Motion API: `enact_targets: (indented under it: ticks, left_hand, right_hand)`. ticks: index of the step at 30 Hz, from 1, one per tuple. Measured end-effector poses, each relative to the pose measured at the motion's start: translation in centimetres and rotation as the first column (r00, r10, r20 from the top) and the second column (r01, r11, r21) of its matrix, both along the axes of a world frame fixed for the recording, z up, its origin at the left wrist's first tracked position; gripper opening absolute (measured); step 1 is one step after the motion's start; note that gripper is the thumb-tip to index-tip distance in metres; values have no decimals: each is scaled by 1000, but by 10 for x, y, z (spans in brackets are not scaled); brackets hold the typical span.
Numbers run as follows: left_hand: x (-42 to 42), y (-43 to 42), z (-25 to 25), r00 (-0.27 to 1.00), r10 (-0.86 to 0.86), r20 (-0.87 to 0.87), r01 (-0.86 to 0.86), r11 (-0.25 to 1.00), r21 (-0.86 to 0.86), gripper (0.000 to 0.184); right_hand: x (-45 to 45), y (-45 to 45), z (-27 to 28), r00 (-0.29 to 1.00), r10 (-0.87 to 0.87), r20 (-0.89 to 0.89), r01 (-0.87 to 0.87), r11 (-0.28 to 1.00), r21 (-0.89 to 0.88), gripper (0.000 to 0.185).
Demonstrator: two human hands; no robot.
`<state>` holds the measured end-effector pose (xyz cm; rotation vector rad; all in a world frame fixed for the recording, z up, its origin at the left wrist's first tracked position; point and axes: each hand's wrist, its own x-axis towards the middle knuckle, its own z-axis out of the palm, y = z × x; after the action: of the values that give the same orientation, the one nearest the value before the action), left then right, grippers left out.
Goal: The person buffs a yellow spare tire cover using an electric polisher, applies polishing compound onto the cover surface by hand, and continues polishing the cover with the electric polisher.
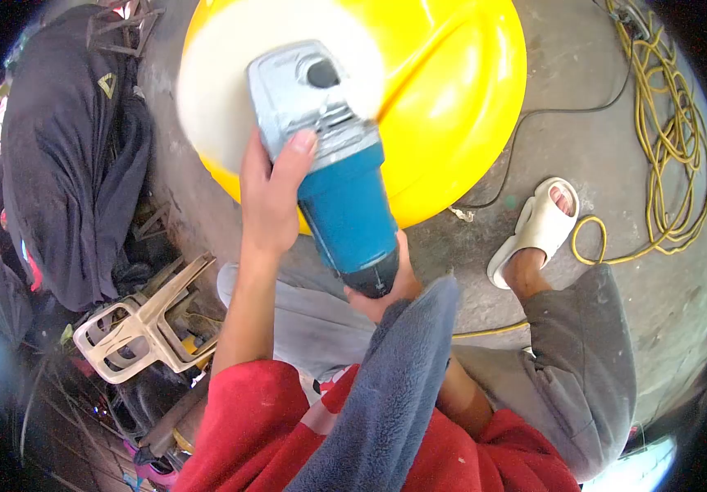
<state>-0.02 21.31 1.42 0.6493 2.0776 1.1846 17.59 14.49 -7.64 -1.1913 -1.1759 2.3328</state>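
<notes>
Both of my hands are on a power polisher (344,197) with a grey metal head, a blue body and a black rear end. My left hand (275,184) is closed around the side of the head, its thumb on top. At the back end my right hand (390,291) wraps the black part from beneath, and some of its fingers are hidden. A large white round pad (214,107), smeared by motion, sits under the head. The pad lies over a glossy yellow curved piece (452,107); whether they touch, I cannot tell.
A yellow cord (657,164) lies coiled on the concrete floor at right, and a thin dark cable (526,123) runs beside the yellow piece. A beige plastic chair (148,336) and dark draped cloth (66,164) are at left. A grey towel (394,385) hangs over my front.
</notes>
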Motion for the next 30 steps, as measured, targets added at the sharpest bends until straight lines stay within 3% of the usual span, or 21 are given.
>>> enact_targets:
  ticks: [2,4,7,9,10,13,14,16,17,19,23,26,28,30]
  left_hand:
    - [2,-23,-1,999,40,-16,-41,999,-20,49]
    - [1,-52,-4,996,84,-33,-86,996,-40,52]
    - [0,-98,-12,989,149,-14,-150,987,-50,55]
    - [2,-117,-14,974,159,-163,-179,977,-115,44]
    - [4,-124,-14,971,203,-128,-212,976,-55,42]
    - [2,-125,-14,975,195,-107,-201,979,-45,42]
    - [1,-121,-16,974,196,-110,-202,978,-44,42]
    - [-3,-99,-21,978,201,-65,-203,979,-24,52]
    - [-3,-82,-17,978,199,-68,-201,979,-22,52]
    - [-3,-39,-4,988,38,-150,-45,998,-40,48]
    - [-13,-2,0,995,-18,-99,14,999,-39,48]
    - [-21,-3,-2,995,77,-56,-80,995,-54,46]
    - [-20,-6,-1,986,165,-6,-165,986,5,46]
    - [-14,4,2,991,126,-35,-127,992,-8,46]
  right_hand:
    - [4,-14,-4,1000,27,6,-27,999,22,102]
    - [9,-30,-11,990,50,-133,-44,998,49,104]
    - [10,-55,-12,991,113,-77,-115,993,-24,105]
    - [15,-51,-9,976,207,-63,-210,976,-50,105]
    - [17,-48,-7,955,293,-51,-296,952,-80,105]
    - [14,-41,-4,948,313,-59,-318,939,-133,103]
    - [12,-41,-6,948,313,-62,-319,939,-132,103]
    - [6,-39,-11,980,195,-39,-193,980,52,102]
    - [2,-35,-11,980,193,-42,-191,980,54,102]
    - [-5,-20,-6,999,48,-12,-48,999,-1,101]
    - [-12,10,2,999,16,-39,-16,1000,-13,103]
    - [-11,14,5,994,25,-106,-28,999,-30,102]
    - [-10,17,9,989,138,-57,-141,989,-46,102]
    - [-9,19,11,992,104,-65,-108,993,-52,102]
